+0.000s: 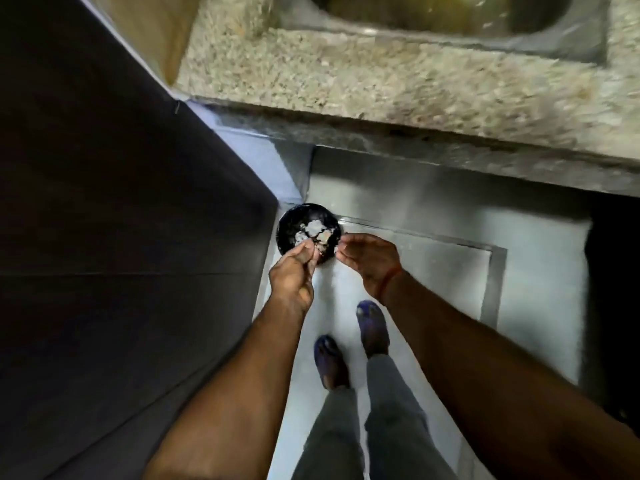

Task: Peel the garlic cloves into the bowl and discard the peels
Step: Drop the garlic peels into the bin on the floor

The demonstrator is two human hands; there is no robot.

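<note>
Head view looks straight down past your two bare forearms to the floor (pixel 433 271), where your feet in blue slippers (pixel 372 327) stand on pale tile. Your left hand (pixel 294 275) reaches forward with the back of the hand up and the wrist bent slightly down; its fingers (pixel 306 247) are drawn together at the near rim of a round black bin (pixel 294 220), and they seem to pinch something pale, though the blur keeps you from telling exactly what. Your right hand (pixel 370 258) is just beside it, palm turned partly up and inward, the fingers loosely curled and a little apart, their tips close to the bin's right edge; whether they touch it you cannot tell. A thin red thread (pixel 388 282) circles your right wrist. Inside the bin lie pale, papery garlic peels (pixel 315 232), bunched toward its near right side. The bin sits on the floor in the corner where a dark cabinet side (pixel 121 237) on your left meets the base under the speckled stone counter (pixel 381 81). At the top of the view, a steel sink (pixel 450 15) is set into that counter. The bowl and the cloves do not show in this view.
</note>
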